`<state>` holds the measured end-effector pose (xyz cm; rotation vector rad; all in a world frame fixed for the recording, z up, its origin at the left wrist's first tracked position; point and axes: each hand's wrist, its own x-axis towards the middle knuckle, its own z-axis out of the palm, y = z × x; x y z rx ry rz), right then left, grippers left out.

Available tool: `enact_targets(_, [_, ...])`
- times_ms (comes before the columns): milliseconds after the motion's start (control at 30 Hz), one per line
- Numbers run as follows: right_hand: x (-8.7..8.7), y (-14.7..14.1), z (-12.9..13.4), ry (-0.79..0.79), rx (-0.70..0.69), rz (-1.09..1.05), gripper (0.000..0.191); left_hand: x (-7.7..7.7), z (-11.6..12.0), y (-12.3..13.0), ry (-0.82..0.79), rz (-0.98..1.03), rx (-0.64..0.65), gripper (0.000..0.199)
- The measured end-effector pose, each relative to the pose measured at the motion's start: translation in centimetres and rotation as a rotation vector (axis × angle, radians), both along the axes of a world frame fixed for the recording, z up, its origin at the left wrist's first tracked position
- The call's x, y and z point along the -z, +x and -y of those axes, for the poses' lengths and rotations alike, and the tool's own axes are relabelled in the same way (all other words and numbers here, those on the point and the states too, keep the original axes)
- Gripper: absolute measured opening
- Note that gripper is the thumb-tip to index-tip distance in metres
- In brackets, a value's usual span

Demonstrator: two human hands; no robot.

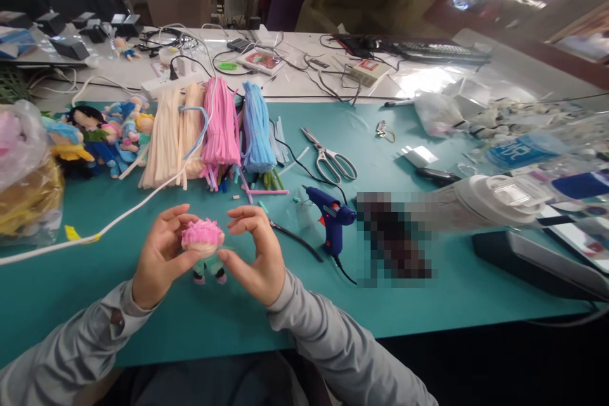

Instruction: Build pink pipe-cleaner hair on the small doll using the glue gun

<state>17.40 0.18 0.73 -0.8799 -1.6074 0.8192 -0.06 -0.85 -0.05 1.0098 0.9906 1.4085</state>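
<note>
A small doll (204,244) with fluffy pink hair, a pale face and a green outfit is upright between my hands. My left hand (164,257) holds its head from the left, thumb in front and fingers behind. On the right, my right hand (257,254) has its thumb and fingers spread apart, the thumb tip close to the doll's side. A blue glue gun (333,219) lies right of my right hand, and black-handled pliers (297,238) lie between them. Scissors (328,158) rest behind the glue gun.
Bundles of beige (174,133), pink (221,127) and blue pipe cleaners (257,130) stand behind my hands. Finished dolls (104,133) are piled at the left. A white cable (137,203) crosses the left side. A white lidded cup (485,203) lies at the right.
</note>
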Motion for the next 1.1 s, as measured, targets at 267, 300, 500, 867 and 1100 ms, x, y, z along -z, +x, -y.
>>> enact_targets(267, [-0.35, 0.38, -0.29, 0.194, 0.058, 0.161, 0.004, -0.1, -0.08, 0.01, 0.007, 0.015, 0.023, 0.054])
enact_targets(300, [-0.34, 0.39, -0.3, 0.201, 0.061, 0.172, 0.003, -0.11, -0.05, 0.02, 0.006, 0.009, 0.024, 0.054])
enact_targets(500, [-0.32, 0.57, -0.3, 0.21, 0.083, 0.222, 0.007, -0.19, 0.02, 0.08, -0.026, -0.007, 0.009, 0.056])
enact_targets(867, [-0.38, 0.76, -0.4, 0.223, 0.06, 0.288, 0.012, -0.2, 0.08, 0.13, -0.024, -0.034, -0.003, 0.056])
enact_targets(1100, [-0.41, 0.6, -0.33, 0.211, 0.062, 0.267, 0.009, -0.22, 0.13, 0.09, -0.004, -0.042, -0.008, 0.056])
